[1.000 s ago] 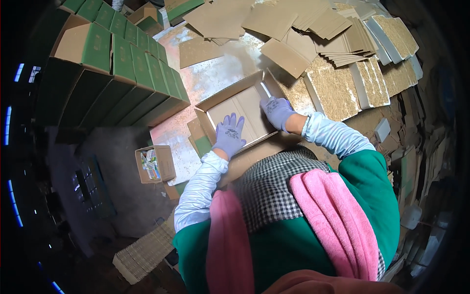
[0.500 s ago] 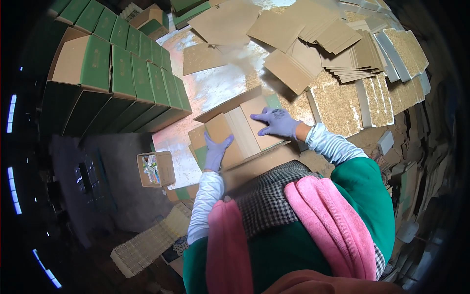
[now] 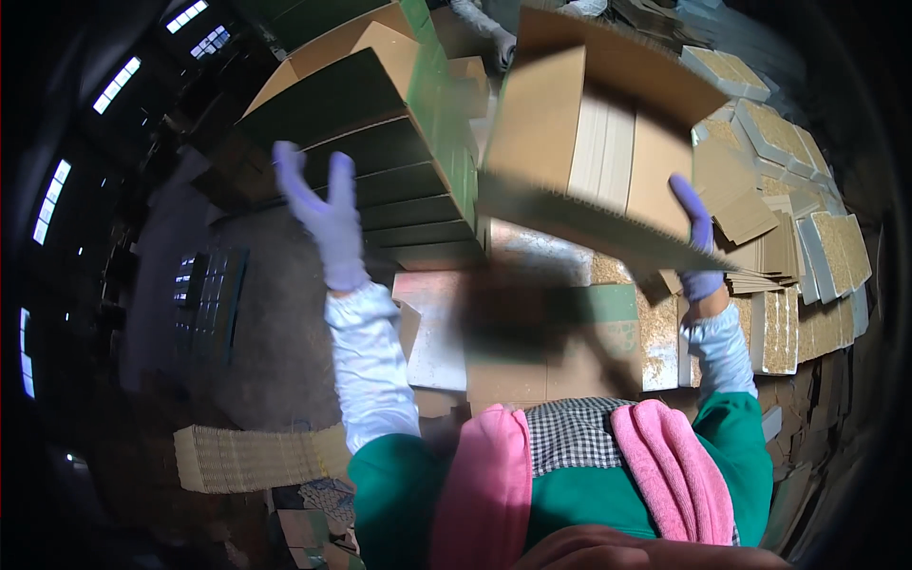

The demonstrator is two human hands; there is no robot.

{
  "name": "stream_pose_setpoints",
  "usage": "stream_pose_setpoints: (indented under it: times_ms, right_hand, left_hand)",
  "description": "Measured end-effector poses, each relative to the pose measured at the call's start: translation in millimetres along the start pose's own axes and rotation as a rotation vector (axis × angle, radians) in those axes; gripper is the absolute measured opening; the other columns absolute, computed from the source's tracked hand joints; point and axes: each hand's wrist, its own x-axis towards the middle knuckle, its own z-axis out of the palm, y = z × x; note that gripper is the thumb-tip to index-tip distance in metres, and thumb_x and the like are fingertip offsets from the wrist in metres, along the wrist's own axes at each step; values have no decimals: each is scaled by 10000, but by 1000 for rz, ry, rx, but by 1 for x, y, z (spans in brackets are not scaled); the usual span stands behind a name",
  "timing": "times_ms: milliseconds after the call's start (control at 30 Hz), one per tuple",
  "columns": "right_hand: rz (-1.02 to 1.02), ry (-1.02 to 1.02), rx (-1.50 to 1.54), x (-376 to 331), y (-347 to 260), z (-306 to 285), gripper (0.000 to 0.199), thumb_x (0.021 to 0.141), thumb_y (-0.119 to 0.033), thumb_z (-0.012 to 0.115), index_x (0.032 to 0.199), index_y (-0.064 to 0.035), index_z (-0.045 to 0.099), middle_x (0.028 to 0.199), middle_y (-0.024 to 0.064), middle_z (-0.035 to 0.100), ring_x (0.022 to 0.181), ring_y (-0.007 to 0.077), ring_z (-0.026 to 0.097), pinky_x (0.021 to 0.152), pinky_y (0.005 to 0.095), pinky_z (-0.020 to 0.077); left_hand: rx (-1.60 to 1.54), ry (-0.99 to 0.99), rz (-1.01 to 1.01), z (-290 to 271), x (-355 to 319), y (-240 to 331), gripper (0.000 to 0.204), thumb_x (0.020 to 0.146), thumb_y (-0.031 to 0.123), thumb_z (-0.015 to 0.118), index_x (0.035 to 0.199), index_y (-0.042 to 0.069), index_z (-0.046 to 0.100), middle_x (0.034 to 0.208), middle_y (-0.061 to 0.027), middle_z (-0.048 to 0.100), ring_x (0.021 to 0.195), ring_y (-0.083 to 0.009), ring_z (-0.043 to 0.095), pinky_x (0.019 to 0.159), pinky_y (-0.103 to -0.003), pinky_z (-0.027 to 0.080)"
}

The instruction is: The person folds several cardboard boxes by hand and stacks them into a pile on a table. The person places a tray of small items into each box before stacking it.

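Note:
An open cardboard box (image 3: 532, 123) is up above the worktable, tilted, with its flaps spread. Pale, tightly packed sheets (image 3: 601, 147) show in the gap between brown cardboard panels inside it. My right hand (image 3: 701, 233), in a purple glove, grips the box's near right corner; part of the hand is hidden by the flap. On the left, my gloved left hand (image 3: 328, 223) is raised with its fingers spread, holding nothing. It is in front of the dark side of a row of green cartons (image 3: 418, 180), apart from the lifted box.
A flat cardboard piece with a green patch (image 3: 608, 318) lies on the table. Loose cardboard sheets (image 3: 727, 185) and white-edged blocks with speckled tan tops (image 3: 841, 252) crowd the right. Another person's gloved hand (image 3: 504, 47) shows beyond the box. A ribbed cardboard stack (image 3: 247, 459) is at lower left.
The box has risen from the table and moved away from me in my right hand. My left hand has let go and swung left. The view has turned, bringing the green cartons nearer the middle.

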Motion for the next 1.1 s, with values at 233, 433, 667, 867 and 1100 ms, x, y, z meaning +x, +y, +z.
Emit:
stream_pose_setpoints:
  times_ms: [233, 433, 667, 867, 1100]
  right_hand:
    - [-987, -170, -1009, 128, -86, 199, 308, 1008, -221, 505, 1243, -29, 555, 1153, 86, 625, 1040, 162, 596, 878, 278, 506]
    - [-256, -781, -527, 179, 1, 362, 860, 879, -712, 417, 1434, -56, 400, 1414, 244, 453, 1288, 380, 454, 1067, 489, 358]
    - [-995, -10, -1117, 125, -20, 311, 551, 954, -439, 499, 1296, -8, 535, 1123, 246, 603, 1084, 376, 555, 965, 424, 432]
    - [207, -600, -1361, -67, 109, -26, 982, 797, -592, 667, 1494, -26, 270, 1472, 266, 354, 1353, 351, 394, 1099, 399, 342]
    - [266, -307, -1493, -259, 190, -168, 1112, 621, -529, 794, 1438, 46, 306, 1396, 349, 348, 1312, 484, 333, 1118, 524, 255]
  left_hand:
    - [-393, -198, -444, -61, 92, -170, 513, 859, 246, 755, 1234, -23, 530, 1134, -80, 607, 1041, -141, 561, 888, -251, 445]
    - [-133, -155, -350, -63, 85, -237, 726, 858, 310, 749, 1398, -37, 409, 1339, -147, 529, 1191, -190, 521, 1007, -311, 411]
    - [-76, -72, -432, -68, 36, -143, 638, 890, 330, 703, 1305, -78, 442, 1146, -162, 583, 1006, -218, 533, 916, -338, 424]
    - [186, -1358, -347, -90, -294, -65, 1120, 641, 489, 816, 1462, -49, 276, 1538, -302, 163, 1430, -459, 148, 1168, -494, 179]
    - [423, -1495, -150, -129, -445, -59, 1132, 665, 526, 777, 1472, -52, 231, 1509, -365, 158, 1389, -566, 123, 1150, -578, 159]
